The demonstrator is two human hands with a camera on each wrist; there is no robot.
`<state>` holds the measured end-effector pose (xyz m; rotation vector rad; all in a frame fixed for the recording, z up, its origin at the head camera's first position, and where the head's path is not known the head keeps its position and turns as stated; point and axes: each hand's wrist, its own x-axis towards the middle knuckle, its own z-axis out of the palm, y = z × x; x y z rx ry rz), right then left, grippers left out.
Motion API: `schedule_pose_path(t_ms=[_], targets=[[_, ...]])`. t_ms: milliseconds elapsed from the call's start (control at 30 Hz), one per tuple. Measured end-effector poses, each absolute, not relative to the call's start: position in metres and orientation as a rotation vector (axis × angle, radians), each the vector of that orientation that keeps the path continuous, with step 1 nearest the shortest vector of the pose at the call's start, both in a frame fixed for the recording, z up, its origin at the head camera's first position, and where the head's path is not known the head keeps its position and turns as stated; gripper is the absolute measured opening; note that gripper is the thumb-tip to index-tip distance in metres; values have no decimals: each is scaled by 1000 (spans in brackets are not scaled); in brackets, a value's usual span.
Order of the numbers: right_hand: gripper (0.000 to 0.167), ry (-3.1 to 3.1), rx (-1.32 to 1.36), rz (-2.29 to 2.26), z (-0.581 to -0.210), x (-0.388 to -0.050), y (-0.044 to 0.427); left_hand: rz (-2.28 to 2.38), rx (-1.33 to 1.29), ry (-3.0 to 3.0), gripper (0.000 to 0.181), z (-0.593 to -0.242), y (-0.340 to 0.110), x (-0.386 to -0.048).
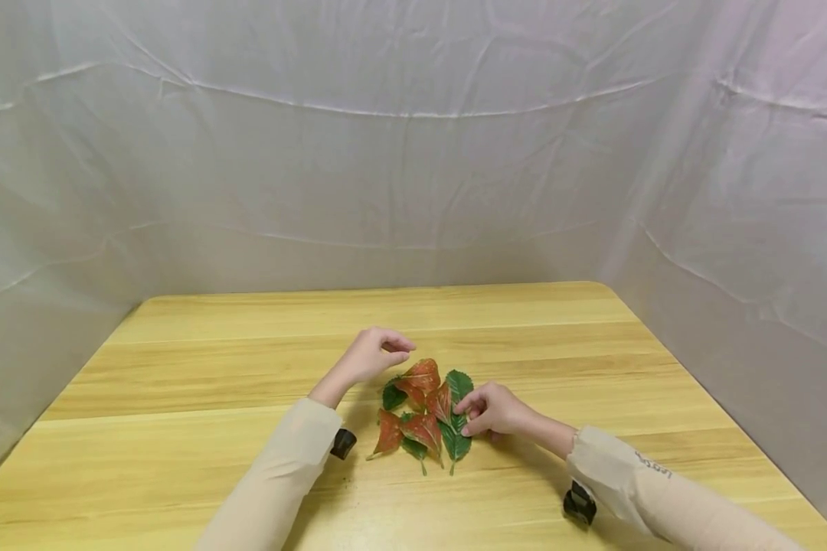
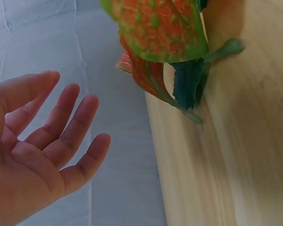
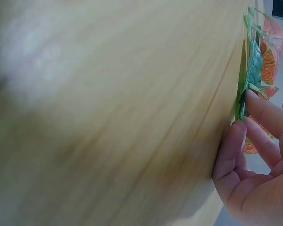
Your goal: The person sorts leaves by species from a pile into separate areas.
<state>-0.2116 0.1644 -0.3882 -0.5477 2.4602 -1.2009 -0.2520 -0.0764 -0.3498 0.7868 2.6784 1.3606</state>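
Observation:
Several artificial leaves lie in a loose cluster on the wooden table. Red-orange leaves with yellow-green specks, such as the red leaf (image 1: 423, 429), lie among dark green leaves. My right hand (image 1: 498, 411) is at the cluster's right side. Its thumb and fingertips pinch the edge of a green leaf (image 3: 253, 63), low over the tabletop. My left hand (image 1: 375, 353) hovers just beyond the upper left of the cluster, its fingers loosely bent and holding nothing. In the left wrist view, a speckled red-green leaf (image 2: 160, 30) appears apart from that hand.
The light wooden table (image 1: 179, 444) extends around the leaves. Pale fabric sheeting (image 1: 400, 176) hangs behind the table and along both sides. Each wrist carries a black device, such as the wrist device (image 1: 580, 503) under the right sleeve.

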Motion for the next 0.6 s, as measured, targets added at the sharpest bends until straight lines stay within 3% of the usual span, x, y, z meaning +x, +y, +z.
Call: schedule_pose_path(t_ms=[600], targets=[[26,2473,-537,-1176,-387,-210,167,1323,743,2509,17,-366,-66,-267]])
